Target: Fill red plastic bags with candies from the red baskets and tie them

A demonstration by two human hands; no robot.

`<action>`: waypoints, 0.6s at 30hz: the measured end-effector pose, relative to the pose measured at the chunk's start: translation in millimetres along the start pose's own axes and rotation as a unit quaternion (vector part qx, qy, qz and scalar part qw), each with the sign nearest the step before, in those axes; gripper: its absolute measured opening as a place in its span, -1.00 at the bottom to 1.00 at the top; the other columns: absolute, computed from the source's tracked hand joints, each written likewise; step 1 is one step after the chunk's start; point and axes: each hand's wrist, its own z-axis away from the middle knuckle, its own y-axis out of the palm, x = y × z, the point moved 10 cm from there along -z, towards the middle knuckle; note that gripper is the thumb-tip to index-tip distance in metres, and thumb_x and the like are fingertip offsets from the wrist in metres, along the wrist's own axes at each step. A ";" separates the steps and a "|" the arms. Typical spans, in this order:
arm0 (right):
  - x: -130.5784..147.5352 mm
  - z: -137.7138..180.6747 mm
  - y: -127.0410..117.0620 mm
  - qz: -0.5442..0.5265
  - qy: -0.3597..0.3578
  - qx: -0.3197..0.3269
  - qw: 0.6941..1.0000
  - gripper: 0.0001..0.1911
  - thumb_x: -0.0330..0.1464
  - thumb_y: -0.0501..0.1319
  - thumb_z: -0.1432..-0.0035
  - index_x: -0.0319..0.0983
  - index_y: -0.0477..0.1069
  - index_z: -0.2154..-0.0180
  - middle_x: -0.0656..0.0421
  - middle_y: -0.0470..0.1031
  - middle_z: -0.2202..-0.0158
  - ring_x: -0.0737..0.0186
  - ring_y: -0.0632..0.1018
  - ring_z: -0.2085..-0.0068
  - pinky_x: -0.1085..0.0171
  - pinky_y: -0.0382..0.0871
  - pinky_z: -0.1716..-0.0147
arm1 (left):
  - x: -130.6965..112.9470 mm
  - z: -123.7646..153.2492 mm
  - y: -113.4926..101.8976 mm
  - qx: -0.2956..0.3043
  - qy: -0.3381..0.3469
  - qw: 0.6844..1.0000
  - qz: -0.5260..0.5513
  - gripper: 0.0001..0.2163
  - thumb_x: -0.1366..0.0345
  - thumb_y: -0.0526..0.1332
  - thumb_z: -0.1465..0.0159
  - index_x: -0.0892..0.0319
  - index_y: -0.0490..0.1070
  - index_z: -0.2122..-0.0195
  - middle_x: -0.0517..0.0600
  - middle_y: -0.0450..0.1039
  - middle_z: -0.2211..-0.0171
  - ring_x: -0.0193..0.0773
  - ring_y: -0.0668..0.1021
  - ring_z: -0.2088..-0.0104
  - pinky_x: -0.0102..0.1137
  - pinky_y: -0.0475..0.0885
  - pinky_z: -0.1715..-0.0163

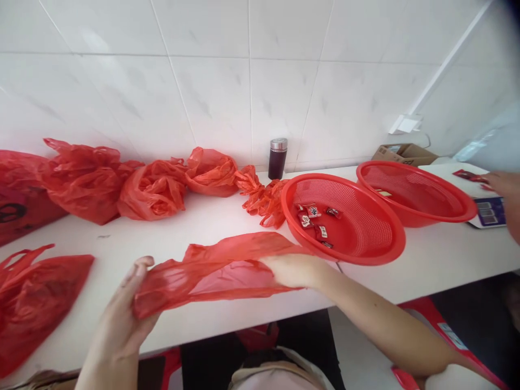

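A flat, empty red plastic bag (219, 268) is stretched between both my hands just above the white counter (426, 260). My left hand (128, 311) grips its left end, fingers curled round the plastic. At the bag's right end, my right hand (294, 270) has its fingers tucked into the plastic and pinches it. Just right of that hand stands a red mesh basket (390, 238) holding several small red wrapped sweets (313, 214).
A second red mesh basket (463, 208) sits further right, partly over a small scale (491, 211). Another person's hand (507, 195) shows at the right edge. Filled red bags (101, 181) line the tiled wall; one more bag (32, 298) lies left. A dark flask (277, 158) stands behind.
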 end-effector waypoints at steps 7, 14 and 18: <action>-2.1 10.2 -9.3 -0.088 -0.049 0.125 0.987 -0.42 -0.18 0.31 -0.03 -0.09 0.36 -0.11 0.21 0.58 0.29 0.22 0.57 0.36 0.32 0.38 0.41 | 48.6 8.7 36.2 0.173 -0.005 0.878 -0.447 -0.78 0.08 0.42 0.04 0.03 0.64 0.38 0.07 0.59 0.19 0.13 0.39 -0.14 -0.13 0.20 -0.17; -19.8 34.4 -115.0 -0.370 -0.185 -0.078 0.907 -0.58 -0.18 0.08 -0.29 -0.22 0.28 -0.11 0.08 0.45 -0.06 0.24 0.46 -0.07 0.22 0.30 -0.06 | 37.9 27.7 66.8 0.122 -0.035 0.949 -0.288 -0.58 0.06 0.31 -0.10 -0.02 0.52 0.01 -0.11 0.42 -0.13 -0.13 0.25 -0.26 -0.40 0.14 -0.21; -157.1 12.9 -132.2 -0.104 0.113 -0.152 0.976 -0.33 -0.06 0.12 -0.23 -0.08 0.03 -0.29 0.07 0.10 -0.32 0.07 0.17 -0.29 0.10 0.07 -0.23 | 43.3 45.4 87.3 0.120 -0.076 0.973 -0.181 -0.60 0.15 0.32 -0.09 -0.02 0.52 0.00 -0.16 0.33 -0.20 -0.19 0.26 -0.26 -0.60 0.36 -0.02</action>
